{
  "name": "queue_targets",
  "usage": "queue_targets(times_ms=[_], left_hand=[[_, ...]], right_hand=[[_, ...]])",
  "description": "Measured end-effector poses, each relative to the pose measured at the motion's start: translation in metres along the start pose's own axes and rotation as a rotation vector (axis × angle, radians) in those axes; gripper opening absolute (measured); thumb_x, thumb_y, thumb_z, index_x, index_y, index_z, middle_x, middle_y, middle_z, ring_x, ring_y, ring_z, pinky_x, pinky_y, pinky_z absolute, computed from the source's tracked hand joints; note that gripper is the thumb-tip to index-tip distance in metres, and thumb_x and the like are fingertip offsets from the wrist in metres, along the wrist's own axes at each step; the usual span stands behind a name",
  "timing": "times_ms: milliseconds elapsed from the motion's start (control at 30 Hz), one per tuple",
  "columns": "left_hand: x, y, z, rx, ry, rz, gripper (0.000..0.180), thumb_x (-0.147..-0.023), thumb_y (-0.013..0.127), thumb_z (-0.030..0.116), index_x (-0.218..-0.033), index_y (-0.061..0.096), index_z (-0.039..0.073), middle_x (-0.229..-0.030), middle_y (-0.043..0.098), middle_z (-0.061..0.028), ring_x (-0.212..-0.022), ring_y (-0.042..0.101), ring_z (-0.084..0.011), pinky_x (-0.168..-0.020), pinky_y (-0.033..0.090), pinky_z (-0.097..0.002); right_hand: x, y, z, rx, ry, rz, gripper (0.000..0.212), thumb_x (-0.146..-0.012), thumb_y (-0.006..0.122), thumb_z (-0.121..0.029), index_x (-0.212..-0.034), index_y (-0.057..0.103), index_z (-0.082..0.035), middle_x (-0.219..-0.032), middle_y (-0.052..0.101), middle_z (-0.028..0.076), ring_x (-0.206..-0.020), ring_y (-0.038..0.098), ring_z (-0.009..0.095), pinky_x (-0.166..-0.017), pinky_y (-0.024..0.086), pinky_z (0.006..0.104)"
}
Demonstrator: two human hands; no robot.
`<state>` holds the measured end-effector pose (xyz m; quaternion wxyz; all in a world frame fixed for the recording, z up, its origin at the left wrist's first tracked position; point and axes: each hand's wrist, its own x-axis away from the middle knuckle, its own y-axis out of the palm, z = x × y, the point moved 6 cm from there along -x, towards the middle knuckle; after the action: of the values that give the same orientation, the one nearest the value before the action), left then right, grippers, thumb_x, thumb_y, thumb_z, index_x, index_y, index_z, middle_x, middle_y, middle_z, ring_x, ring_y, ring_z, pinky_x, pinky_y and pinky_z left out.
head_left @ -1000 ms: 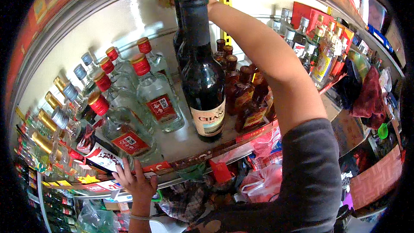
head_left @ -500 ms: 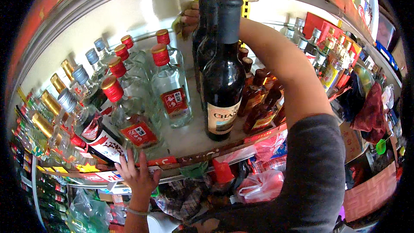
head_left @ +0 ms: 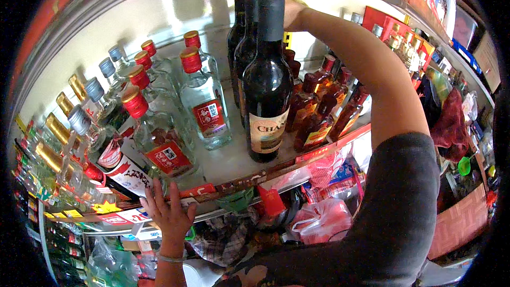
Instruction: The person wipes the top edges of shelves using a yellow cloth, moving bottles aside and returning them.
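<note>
My left hand (head_left: pixel 169 213) rests on the front edge of the shelf (head_left: pixel 241 186), its fingers spread and holding nothing. Just behind it stand a clear red-capped bottle (head_left: pixel 169 157) and a bottle with a white label (head_left: pixel 125 172). My right arm reaches over the shelf to the back wall. Only part of my right hand (head_left: pixel 291 14) shows beside the necks of the dark wine bottles (head_left: pixel 270 87); its fingers are hidden behind them. Three wine bottles stand upright in a row, front to back. Left of them is another clear bottle with a red cap (head_left: pixel 209 107).
Small amber bottles (head_left: pixel 317 127) stand right of the wine. More bottles, with gold caps (head_left: pixel 50 154) and silver caps (head_left: pixel 94 89), crowd the left. Below the shelf hang or lie plastic bags (head_left: pixel 321 220) and a plaid cloth (head_left: pixel 223 242). A dark red cloth (head_left: pixel 450 125) hangs at right.
My right hand has moved right along the back wall; the fingers and yellowish cloth seen left of the wine bottles are now out of sight. My left hand stays on the edge.
</note>
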<state>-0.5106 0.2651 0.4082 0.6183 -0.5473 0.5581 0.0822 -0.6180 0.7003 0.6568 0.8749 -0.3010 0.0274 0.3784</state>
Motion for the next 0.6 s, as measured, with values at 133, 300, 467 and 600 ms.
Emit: queue_targets(times_ms=[133, 300, 467, 600], left_hand=[[-0.002, 0.000, 0.001, 0.007, 0.004, 0.021, 0.061, -0.091, 0.042, 0.052, -0.136, 0.042, 0.011, -0.145, 0.031, -0.0207, -0.135, 0.025, -0.0425, -0.106, 0.018, -0.0621], [-0.005, 0.002, 0.000, 0.011, -0.006, 0.004, 0.062, -0.090, 0.042, 0.053, -0.139, 0.039, 0.013, -0.145, 0.032, -0.0190, -0.135, 0.024, -0.0423, -0.107, 0.017, -0.0605], [-0.006, 0.001, 0.000, -0.047, -0.024, -0.041, 0.064, -0.090, 0.039, 0.058, -0.136, 0.043, 0.014, -0.145, 0.032, -0.0172, -0.136, 0.024, -0.0398, -0.109, 0.015, -0.0587], [-0.001, 0.001, -0.002, -0.041, -0.028, -0.024, 0.064, -0.090, 0.038, 0.058, -0.136, 0.043, 0.013, -0.145, 0.033, -0.0177, -0.135, 0.025, -0.0400, -0.109, 0.015, -0.0588]], right_hand=[[0.011, 0.007, 0.003, -0.035, 0.085, -0.042, 0.014, -0.080, 0.062, -0.024, -0.090, 0.069, -0.017, -0.115, 0.057, -0.003, -0.114, 0.046, 0.017, -0.101, 0.035, 0.0335], [-0.016, 0.017, 0.011, -0.074, 0.198, -0.257, 0.020, -0.084, 0.057, -0.021, -0.100, 0.066, -0.012, -0.117, 0.057, 0.002, -0.115, 0.048, 0.023, -0.099, 0.040, 0.0383], [-0.013, -0.046, 0.036, -0.144, 0.601, 0.078, 0.029, -0.084, 0.055, -0.018, -0.109, 0.059, -0.003, -0.117, 0.054, 0.017, -0.112, 0.052, 0.035, -0.094, 0.045, 0.0454], [-0.005, -0.043, 0.038, -0.845, 1.168, 0.131, 0.050, -0.087, 0.054, -0.020, -0.131, 0.040, -0.001, -0.132, 0.042, 0.021, -0.123, 0.043, 0.035, -0.095, 0.045, 0.0443]])
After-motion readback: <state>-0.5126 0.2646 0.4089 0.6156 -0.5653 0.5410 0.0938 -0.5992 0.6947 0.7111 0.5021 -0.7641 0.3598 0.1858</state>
